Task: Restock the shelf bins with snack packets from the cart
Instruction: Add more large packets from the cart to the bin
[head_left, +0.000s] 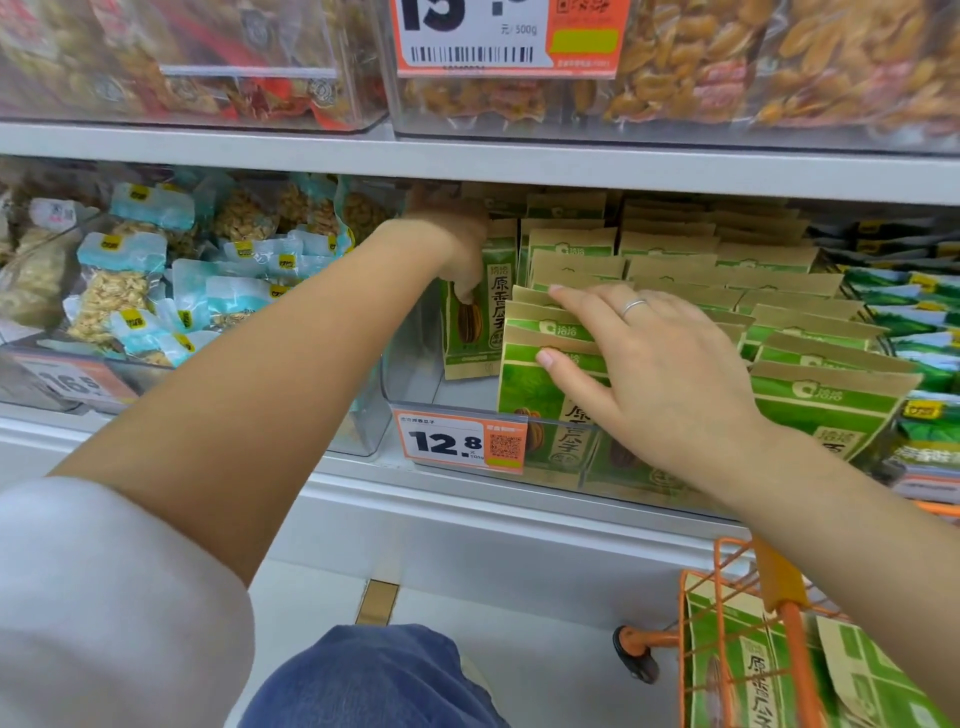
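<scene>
Two bare hands reach into a clear shelf bin of green and brown snack packets. At about eleven o'clock, the left hand grips one upright packet by its top, thumb curled on its front, at the bin's left end. Toward three o'clock, the right hand lies flat with straight fingers on the packet rows. At five o'clock, an orange cart holds what look like matching packets.

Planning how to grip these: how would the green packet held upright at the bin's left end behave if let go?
The green packet would probably tip: it stands tall and thin, with the left hand pinching its top. Likely light and fairly stiff, since its paper-like sides hold flat.
</scene>
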